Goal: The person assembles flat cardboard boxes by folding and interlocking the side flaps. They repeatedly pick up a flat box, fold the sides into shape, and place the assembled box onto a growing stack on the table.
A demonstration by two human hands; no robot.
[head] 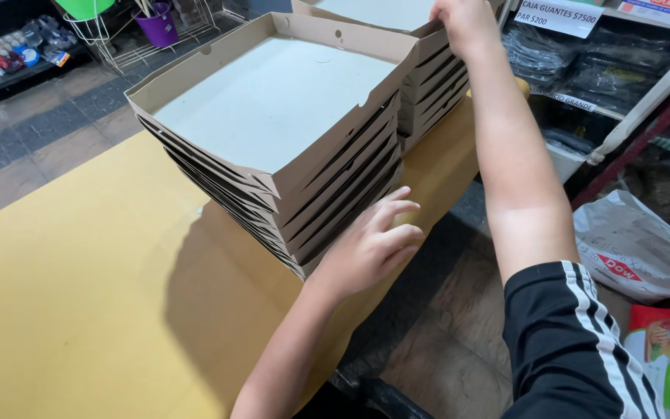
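A tall stack of shallow, open cardboard boxes (273, 109) with white insides stands on a yellow table (79, 295). My left hand (370, 244) rests flat against the near lower corner of this stack, fingers spread. Behind it stands a second stack of the same boxes (428, 77). My right hand (463, 23) reaches over and grips the top edge of that farther stack. A black sleeve with white stripes (575, 341) covers my right upper arm.
Shelves with dark packaged goods (583, 70) and price cards stand at the right. Plastic bags (637, 248) lie on the floor at the right. A purple pot (158, 25) and wire racks stand at the back left on a tiled floor.
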